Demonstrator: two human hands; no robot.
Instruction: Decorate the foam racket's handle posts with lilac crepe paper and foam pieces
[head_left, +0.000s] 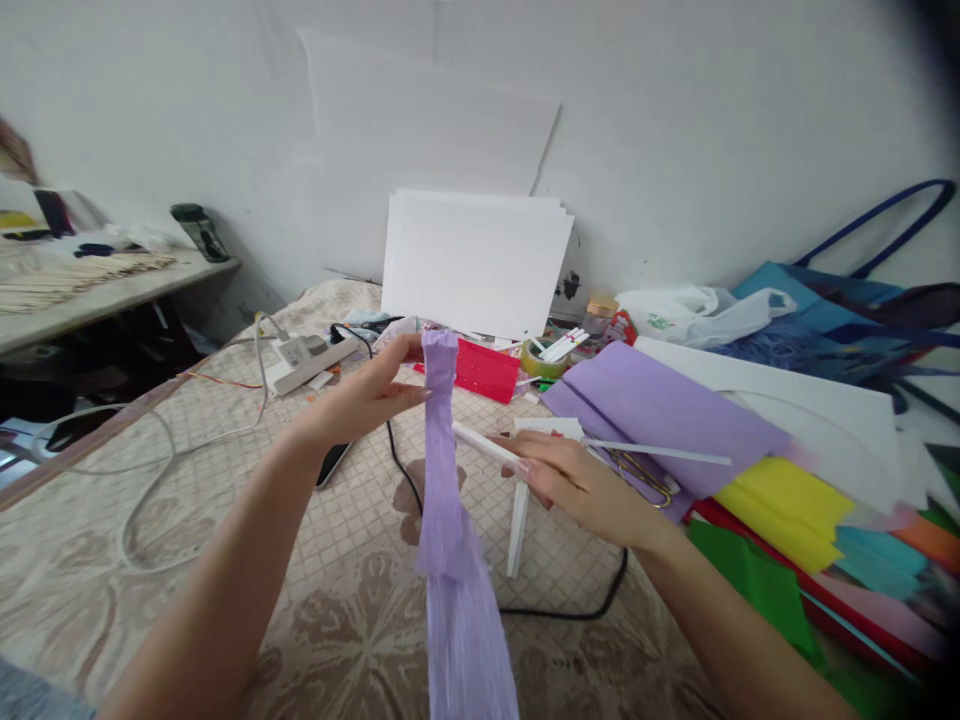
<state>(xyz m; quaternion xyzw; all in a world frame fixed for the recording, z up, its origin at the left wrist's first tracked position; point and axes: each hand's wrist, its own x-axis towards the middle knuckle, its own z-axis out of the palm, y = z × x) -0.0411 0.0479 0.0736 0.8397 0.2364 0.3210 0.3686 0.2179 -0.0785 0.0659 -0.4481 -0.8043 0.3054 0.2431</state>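
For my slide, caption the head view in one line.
Left hand pinches a lilac crepe paper strip; right hand holds a white stick.

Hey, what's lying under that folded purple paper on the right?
Under the folded purple paper: a white sheet, and scissors poking out at its front edge. Whatever lies beneath its middle is covered.

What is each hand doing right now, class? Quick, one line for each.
Left hand: closed in a pinch on the top of the purple crepe paper strip.
Right hand: closed around a thin white stick.

patterned bed cover (225,520), paper sheets (660,410), power strip (307,358)
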